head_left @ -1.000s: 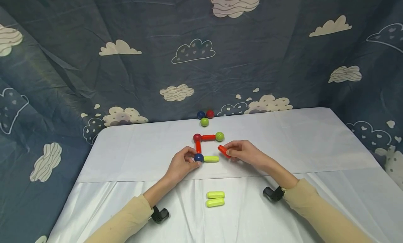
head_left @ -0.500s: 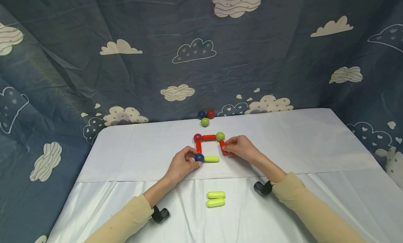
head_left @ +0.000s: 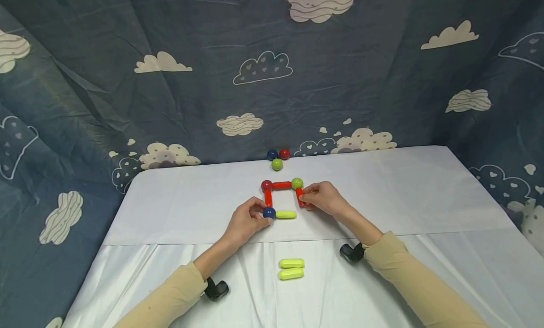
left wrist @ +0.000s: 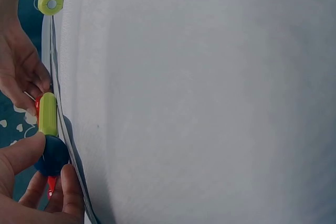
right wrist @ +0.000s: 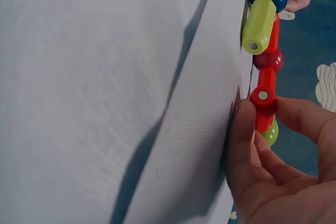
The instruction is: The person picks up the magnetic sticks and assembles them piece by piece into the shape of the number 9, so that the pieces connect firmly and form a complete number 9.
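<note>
Fingers of the right hand [head_left: 325, 198] pinch a short red rod [head_left: 299, 195] at the green corner ball [head_left: 297, 183]

And what a neat grip: thumb and fingertips are parted by just the rod's width, pressing its sides, the far end meeting that ball right ahead of the fingers, a pale disc showing on the near end. Over to their left, the left hand [head_left: 246, 218] has thumb and fingers curled about a blue corner ball [head_left: 269, 213], spread no wider than the ball itself. From that hold a side red rod [head_left: 268, 198] runs forward to a red corner ball [head_left: 266, 185], and a crosswise red rod [head_left: 281, 185] links it to the green one, ahead of both hands' fingers. Between the hands, a lime rod [head_left: 286, 214] reaches from the blue ball towards the right fingers, its free end near but apart from the pinched rod. Farther ahead of the fingers, a loose blue ball [head_left: 272, 154], a loose red ball [head_left: 284, 153] and a loose green ball [head_left: 277, 164] cluster. Back from the fingers, towards the person, a pair of lime rods [head_left: 291, 263] lies side by side on white cloth [head_left: 170, 205].
</note>
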A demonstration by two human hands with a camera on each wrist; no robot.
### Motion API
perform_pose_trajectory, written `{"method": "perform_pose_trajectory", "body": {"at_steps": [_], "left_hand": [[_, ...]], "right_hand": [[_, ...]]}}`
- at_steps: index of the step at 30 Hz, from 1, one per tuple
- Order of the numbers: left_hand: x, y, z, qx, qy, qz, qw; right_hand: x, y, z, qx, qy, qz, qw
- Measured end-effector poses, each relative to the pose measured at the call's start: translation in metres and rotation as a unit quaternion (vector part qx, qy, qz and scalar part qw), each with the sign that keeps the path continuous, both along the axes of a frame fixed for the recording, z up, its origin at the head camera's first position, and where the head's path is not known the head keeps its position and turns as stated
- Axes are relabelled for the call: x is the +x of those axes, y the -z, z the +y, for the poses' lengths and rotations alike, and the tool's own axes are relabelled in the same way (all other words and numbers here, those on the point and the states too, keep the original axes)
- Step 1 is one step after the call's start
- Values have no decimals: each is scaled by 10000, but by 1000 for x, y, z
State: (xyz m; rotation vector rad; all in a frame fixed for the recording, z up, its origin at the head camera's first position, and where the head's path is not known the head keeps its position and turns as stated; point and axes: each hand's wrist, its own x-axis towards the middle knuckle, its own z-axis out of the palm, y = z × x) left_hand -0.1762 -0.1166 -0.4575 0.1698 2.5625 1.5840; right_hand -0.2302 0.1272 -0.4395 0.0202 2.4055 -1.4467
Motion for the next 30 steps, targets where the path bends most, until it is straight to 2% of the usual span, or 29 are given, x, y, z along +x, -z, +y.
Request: {"method": "perform_pose_trajectory", "body": {"at_steps": [14, 24, 30], "left_hand": [[0, 0, 0, -1, -9, -10, 10000], [0, -1, 0, -36, -34, -30, 10000], [1, -1, 0, -37, -33, -55, 10000]], "right_hand": [[1, -1, 2, 30, -58, 87, 9999], [-4, 0, 5, 211, -54, 281, 9994], [-15, -6, 7, 633, 11, 839, 9945]]}}
